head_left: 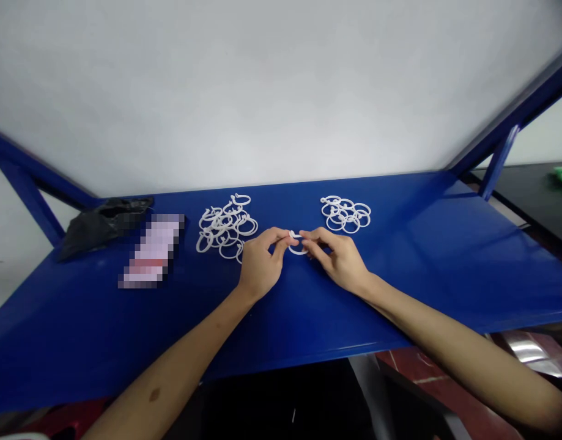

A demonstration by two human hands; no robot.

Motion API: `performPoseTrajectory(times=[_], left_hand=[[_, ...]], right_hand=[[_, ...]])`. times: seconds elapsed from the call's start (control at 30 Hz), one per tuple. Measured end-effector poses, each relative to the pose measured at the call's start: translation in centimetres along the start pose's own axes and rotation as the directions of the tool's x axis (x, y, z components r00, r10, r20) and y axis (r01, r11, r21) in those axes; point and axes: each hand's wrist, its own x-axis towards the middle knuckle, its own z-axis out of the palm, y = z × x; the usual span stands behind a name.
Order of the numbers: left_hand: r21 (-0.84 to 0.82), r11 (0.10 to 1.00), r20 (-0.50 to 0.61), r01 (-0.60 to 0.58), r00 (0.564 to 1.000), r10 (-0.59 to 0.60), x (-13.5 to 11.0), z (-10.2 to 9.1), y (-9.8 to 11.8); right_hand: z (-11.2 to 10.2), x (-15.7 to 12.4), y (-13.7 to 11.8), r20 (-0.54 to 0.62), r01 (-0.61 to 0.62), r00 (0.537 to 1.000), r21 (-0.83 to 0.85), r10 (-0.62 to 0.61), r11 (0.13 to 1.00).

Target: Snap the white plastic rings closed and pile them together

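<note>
Between my two hands is one white plastic ring point(298, 250), which looks like a curtain ring with a small eyelet. My left hand point(265, 260) pinches its left side between thumb and fingers. On the ring's other side, the thumb and fingertips of my right hand point(338, 253) are closed on it. A larger heap of white rings point(226, 227) lies left of and behind my left hand, partly hidden by it. Beyond my right hand, a smaller group of similar rings point(345, 214) rests on the blue table point(299, 324).
A crumpled black plastic bag point(101, 223) lies at the back left, beside a pixelated pinkish item point(153, 250). Blue frame bars point(499, 162) rise at both ends of the table. Behind it stands a pale wall point(271, 91). A dark surface point(528, 195) is at the far right.
</note>
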Motion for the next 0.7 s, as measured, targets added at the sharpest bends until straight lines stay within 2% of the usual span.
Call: performPoseTrajectory(times=[0.2, 0.3, 0.37, 0.47, 0.57, 0.7], left_hand=[[0.127, 0.974, 0.028, -0.188, 0.982, 0.186, -0.1, 0.1, -0.7], [0.221, 0.940, 0.112, -0.261, 0.964, 0.241, 0.6, -0.2, -1.3], [0.300, 0.911, 0.153, -0.282, 0.957, 0.246, 1.3, -0.7, -2.1], [0.472, 0.855, 0.106, -0.214, 0.977, 0.186, 2.5, -2.0, -3.7], [0.594, 0.794, 0.038, -0.131, 0.990, 0.135, 3.4, -3.4, -4.9], [0.633, 0.769, -0.006, -0.084, 0.994, 0.113, 3.9, -4.4, -5.2]], right_hand=[[-0.2, -0.4, 0.6, 0.073, 0.114, 0.992, -0.148, -0.105, 0.982], [-0.4, 0.3, 0.3, -0.008, 0.124, 0.991, -0.265, -0.131, 0.956], [-0.9, 1.1, 0.1, -0.127, 0.073, 0.984, -0.363, -0.127, 0.929], [-2.4, 2.6, 0.6, -0.283, -0.087, 0.957, -0.477, -0.060, 0.874], [-4.0, 3.9, 2.2, -0.338, -0.241, 0.939, -0.533, 0.057, 0.811], [-4.8, 5.0, 4.4, -0.360, -0.359, 0.918, -0.579, 0.166, 0.732]])
